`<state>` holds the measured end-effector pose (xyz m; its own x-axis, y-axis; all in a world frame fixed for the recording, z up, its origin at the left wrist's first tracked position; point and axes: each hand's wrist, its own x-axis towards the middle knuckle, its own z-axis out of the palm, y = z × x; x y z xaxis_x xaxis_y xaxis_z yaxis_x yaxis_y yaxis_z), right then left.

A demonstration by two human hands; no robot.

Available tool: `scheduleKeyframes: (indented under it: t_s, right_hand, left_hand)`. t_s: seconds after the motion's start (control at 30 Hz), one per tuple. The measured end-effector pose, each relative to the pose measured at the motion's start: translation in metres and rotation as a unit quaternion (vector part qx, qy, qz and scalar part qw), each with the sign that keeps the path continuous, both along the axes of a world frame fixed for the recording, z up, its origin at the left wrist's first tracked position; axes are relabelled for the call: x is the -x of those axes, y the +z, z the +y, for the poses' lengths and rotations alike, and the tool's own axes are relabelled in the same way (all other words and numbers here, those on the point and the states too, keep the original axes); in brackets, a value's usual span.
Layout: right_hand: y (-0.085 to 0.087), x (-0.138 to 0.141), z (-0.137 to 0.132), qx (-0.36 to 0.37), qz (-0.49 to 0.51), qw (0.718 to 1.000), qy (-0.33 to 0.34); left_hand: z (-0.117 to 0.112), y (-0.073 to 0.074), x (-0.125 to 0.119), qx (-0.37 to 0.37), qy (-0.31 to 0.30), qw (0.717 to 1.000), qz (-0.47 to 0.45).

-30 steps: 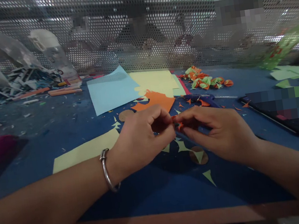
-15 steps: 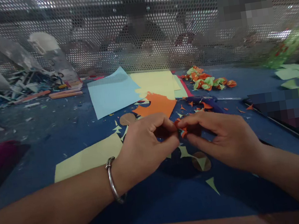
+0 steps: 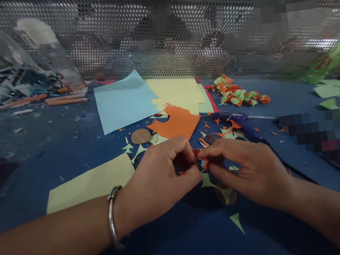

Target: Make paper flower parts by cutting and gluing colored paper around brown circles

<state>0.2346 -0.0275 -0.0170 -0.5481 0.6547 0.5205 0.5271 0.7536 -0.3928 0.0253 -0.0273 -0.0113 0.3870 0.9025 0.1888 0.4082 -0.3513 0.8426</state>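
Observation:
My left hand (image 3: 161, 177) and my right hand (image 3: 251, 168) meet over the middle of the blue table, fingertips pinched on a small folded piece of orange paper (image 3: 206, 164). The fingers cover most of it. Behind them lies a cut orange sheet (image 3: 175, 120), overlapping a yellow sheet (image 3: 177, 90) and a light blue sheet (image 3: 124, 102). Pale green paper scraps (image 3: 238, 222) are scattered under and around the hands. Two brown discs rest nearby: one disc (image 3: 140, 136) behind my left hand, the other partly covered by a scrap.
A blue glue gun (image 3: 241, 121) lies behind my right hand, its cord trailing right. Crumpled orange and green paper pieces (image 3: 237, 92) are heaped farther back. A pale yellow strip (image 3: 92, 182) lies left. A bottle (image 3: 52, 55) stands far left, before a perforated metal screen (image 3: 106, 35).
The view has shifted slightly, and both hands appear a little lower and farther left. Their pinch on the orange paper is kept. More of the glue gun now shows.

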Motion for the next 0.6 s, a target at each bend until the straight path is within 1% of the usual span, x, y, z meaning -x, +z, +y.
scheduleKeyframes:
  t_s: [0.07, 0.23, 0.3, 0.37, 0.43, 0.6]
  right_hand:
    - [0.0, 0.0007, -0.0005, 0.003, 0.006, 1.0, -0.002]
    - [0.0038, 0.0026, -0.0013, 0.003, 0.025, 1.0, 0.001]
    - [0.0054, 0.0025, -0.0015, 0.005, 0.032, 0.999, -0.002]
    - [0.006, 0.002, -0.0017, 0.008, 0.036, 0.999, -0.003]
    - [0.0053, 0.0018, -0.0019, 0.01, 0.039, 0.999, -0.005]
    - [0.002, 0.0053, -0.0006, -0.002, 0.047, 0.998, -0.029]
  left_hand:
    - [0.0, 0.0002, 0.0009, 0.007, -0.003, 1.0, -0.012]
    - [0.0011, -0.0016, -0.0009, 0.084, -0.013, 0.993, -0.087]
    - [0.0019, -0.0024, -0.0017, 0.099, -0.015, 0.989, -0.108]
    - [0.0028, -0.0034, -0.001, 0.091, -0.016, 0.99, -0.111]
    - [0.0039, -0.0037, 0.0012, 0.065, -0.02, 0.992, -0.103]
    - [0.0062, 0.0005, 0.0082, -0.025, -0.02, 0.999, -0.03]
